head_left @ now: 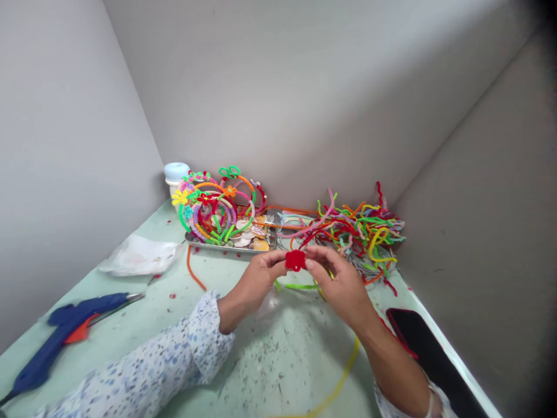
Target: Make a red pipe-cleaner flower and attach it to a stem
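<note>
A small red fuzzy flower (295, 260), shaped from pipe cleaner, is held up between my two hands over the middle of the table. My left hand (257, 283) pinches its left edge between thumb and fingers. On the other side, my right hand (337, 284) grips the right edge the same way. Beneath the hands lie a green pipe cleaner (300, 286) and a yellow pipe cleaner (343, 380) that runs toward the front edge. The undersides of the fingers are hidden.
Pipe-cleaner headbands (213, 209) rest on a metal tray (226, 248) with shell-like pieces. Loose pipe cleaners (361, 226) heap at the back right. A blue glue gun (65, 331) and plastic bag (139, 255) lie left; a black phone (430, 360) lies right. Walls enclose the table (243, 371).
</note>
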Tool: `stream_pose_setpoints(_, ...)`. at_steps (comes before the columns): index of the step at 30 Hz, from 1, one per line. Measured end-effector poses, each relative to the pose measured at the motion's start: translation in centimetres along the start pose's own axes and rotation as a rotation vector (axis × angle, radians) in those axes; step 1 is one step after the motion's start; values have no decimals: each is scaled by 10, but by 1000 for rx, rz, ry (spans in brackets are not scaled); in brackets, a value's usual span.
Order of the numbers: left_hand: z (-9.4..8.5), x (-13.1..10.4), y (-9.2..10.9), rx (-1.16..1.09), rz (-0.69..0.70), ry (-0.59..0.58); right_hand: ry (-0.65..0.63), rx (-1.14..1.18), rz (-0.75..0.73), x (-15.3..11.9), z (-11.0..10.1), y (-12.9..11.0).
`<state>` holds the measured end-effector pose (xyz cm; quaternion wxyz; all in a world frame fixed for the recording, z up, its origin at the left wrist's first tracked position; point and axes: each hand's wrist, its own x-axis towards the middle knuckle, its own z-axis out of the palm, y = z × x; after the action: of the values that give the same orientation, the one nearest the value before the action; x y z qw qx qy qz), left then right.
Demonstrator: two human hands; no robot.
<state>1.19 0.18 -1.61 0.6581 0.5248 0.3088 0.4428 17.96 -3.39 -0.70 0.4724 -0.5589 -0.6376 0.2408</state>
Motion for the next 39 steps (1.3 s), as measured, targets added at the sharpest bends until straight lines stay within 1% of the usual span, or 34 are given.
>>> stream_pose_setpoints(2,2,-2,0,-4,-35,-9,-3,57,46,1,-1,-2)
stream_pose_setpoints(4,3,-3,-2,-17,-51,-24,-2,63,95,1,-1,-3)
stream_pose_setpoints(8,2,-5,-7,-32,-1,-14,0,58,151,1,1,-3)
stream_pose_setpoints(11,4,-7,-5,0,24,-3,-9,60,163,0,3,-5)
stream_pose_setpoints(14,8,-10,-1,28,-26,43,-23,42,142,-1,4,-9)
stream_pose_setpoints(16,10,-10,0,9,-68,82,-31,31,122,-2,5,-12)
stream_pose_setpoints(18,11,-11,1,-4,-81,104,-35,37,107,-4,6,-14)
stream_pose_setpoints(23,14,-12,0,10,-60,109,-33,75,67,-6,9,-16)
stream_pose_setpoints(27,14,-12,-4,30,-27,114,31,37,100,-6,10,-17)
stream_pose_setpoints(32,13,-12,-9,69,6,138,80,13,126,-6,15,-21)
stream_pose_setpoints(39,15,-15,-8,86,28,182,128,24,33,-8,20,-18)
